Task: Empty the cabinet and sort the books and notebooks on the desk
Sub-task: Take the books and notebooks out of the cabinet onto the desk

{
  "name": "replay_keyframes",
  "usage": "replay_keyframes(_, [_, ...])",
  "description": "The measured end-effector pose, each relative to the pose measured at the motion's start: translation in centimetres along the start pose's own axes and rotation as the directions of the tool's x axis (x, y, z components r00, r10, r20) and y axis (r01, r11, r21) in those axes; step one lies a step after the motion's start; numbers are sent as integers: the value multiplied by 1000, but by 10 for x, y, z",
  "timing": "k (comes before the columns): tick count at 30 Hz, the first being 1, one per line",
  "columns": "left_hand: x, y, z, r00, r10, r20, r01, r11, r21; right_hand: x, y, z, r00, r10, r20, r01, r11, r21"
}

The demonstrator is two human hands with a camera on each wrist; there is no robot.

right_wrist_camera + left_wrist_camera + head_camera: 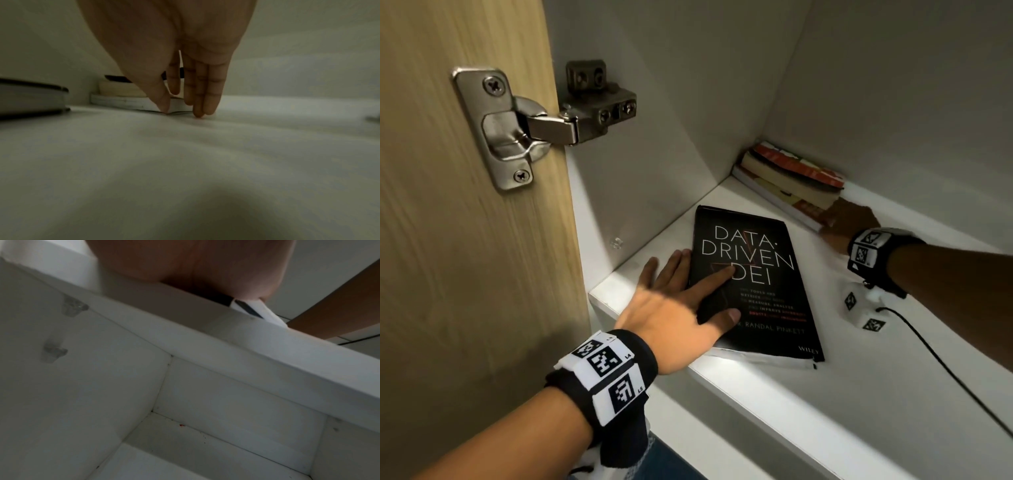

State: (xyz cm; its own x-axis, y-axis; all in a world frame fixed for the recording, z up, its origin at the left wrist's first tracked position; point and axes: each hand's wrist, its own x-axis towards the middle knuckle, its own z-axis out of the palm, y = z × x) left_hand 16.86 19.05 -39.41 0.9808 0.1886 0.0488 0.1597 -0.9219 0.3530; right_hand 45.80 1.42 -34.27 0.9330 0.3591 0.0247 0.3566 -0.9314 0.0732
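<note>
A black hardcover book [756, 274] titled "Data-Driven DEI" lies flat near the front of the white cabinet shelf [756, 394]. My left hand [732, 293] rests on it with straight fingers: index and thumb touch the cover, the others lie on the shelf along its left edge. The left wrist view catches only the palm [195, 264] and a corner of the book [248, 309]. A stack of books [791, 178] lies at the back right. My right hand [839, 222] reaches its near corner, where the straight fingertips [207, 112] touch the shelf beside the bottom book [127, 100].
The wooden cabinet door [465, 240] stands open on the left, on a metal hinge [517, 126]. A black cable [945, 370] trails from my right wrist across the shelf. Below the shelf edge [246, 353] a lower white compartment [205, 434] shows, with shelf pegs [74, 306] on its side wall.
</note>
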Motion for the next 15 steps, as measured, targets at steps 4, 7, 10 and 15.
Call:
replay_keyframes(4, [0,0,1,1000,1,-13,-1,1000,-3,0,-11,-8,996,-86,28,91,964,-251])
replay_keyframes(7, [0,-1,2,1000,4,-26,-4,1000,-6,1,-20,-10,990,-120,70,139,884,-446])
replay_keyframes(10, [0,-2,3,999,2,-32,-2,1000,-13,5,-22,-14,986,-157,61,166,843,-511])
replay_keyframes(15, [0,0,3,1000,-3,-22,3,1000,-6,4,-19,-26,979,-198,44,188,805,-563])
